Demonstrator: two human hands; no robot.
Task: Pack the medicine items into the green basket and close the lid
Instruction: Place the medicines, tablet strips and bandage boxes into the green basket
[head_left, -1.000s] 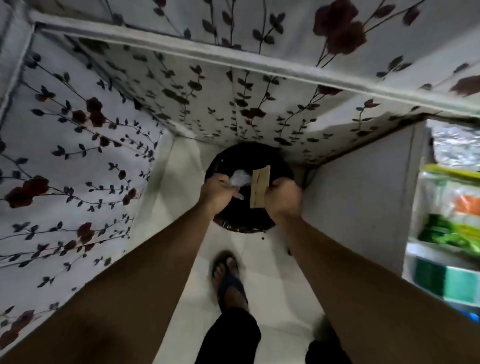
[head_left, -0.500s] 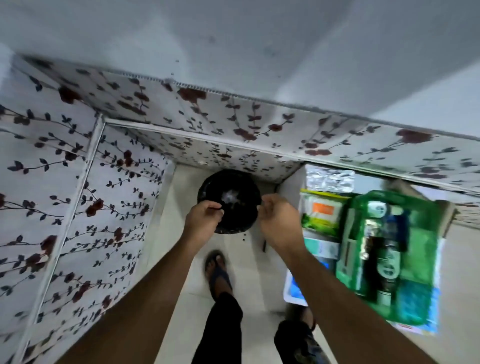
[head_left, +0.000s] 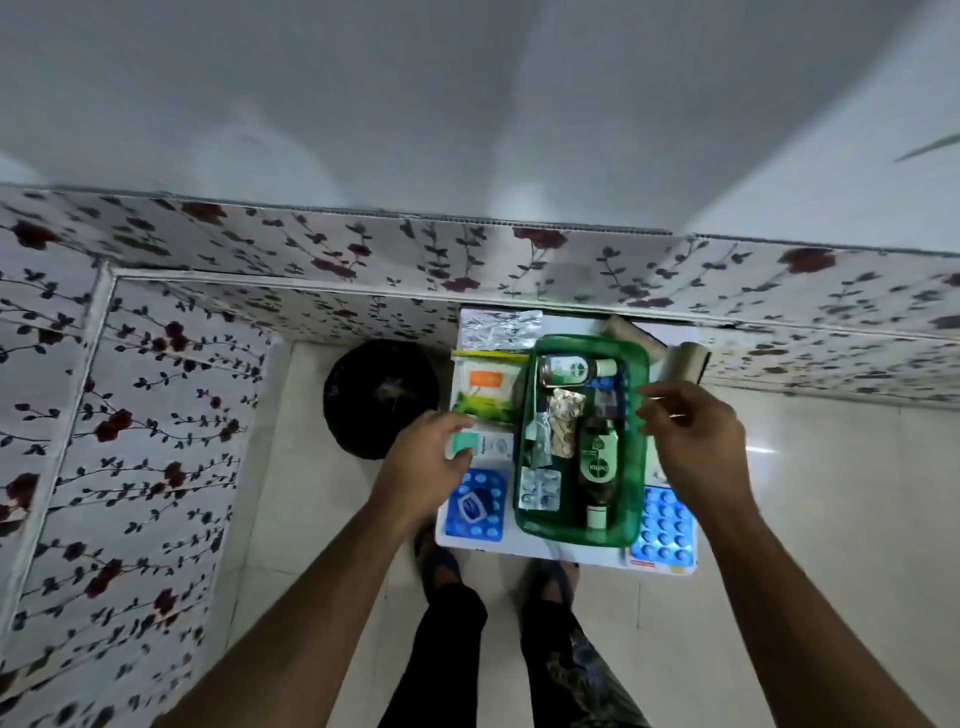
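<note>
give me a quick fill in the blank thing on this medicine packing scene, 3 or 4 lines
1. The big Dettol bottle lies inside the ____ basket.
2. On the floor left of the small white table stands a round ____ bin.
3. Both hands hold ____: left hand, right hand.
4. The blue blister sheet lies ____ the basket, on the table.

Missing words: green; black; nothing; outside

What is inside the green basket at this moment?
Inside the green basket: a dark bottle, a smaller bottle lying at the far end, a blister strip and some crumpled wrapped items. Anything under these is covered.
</note>
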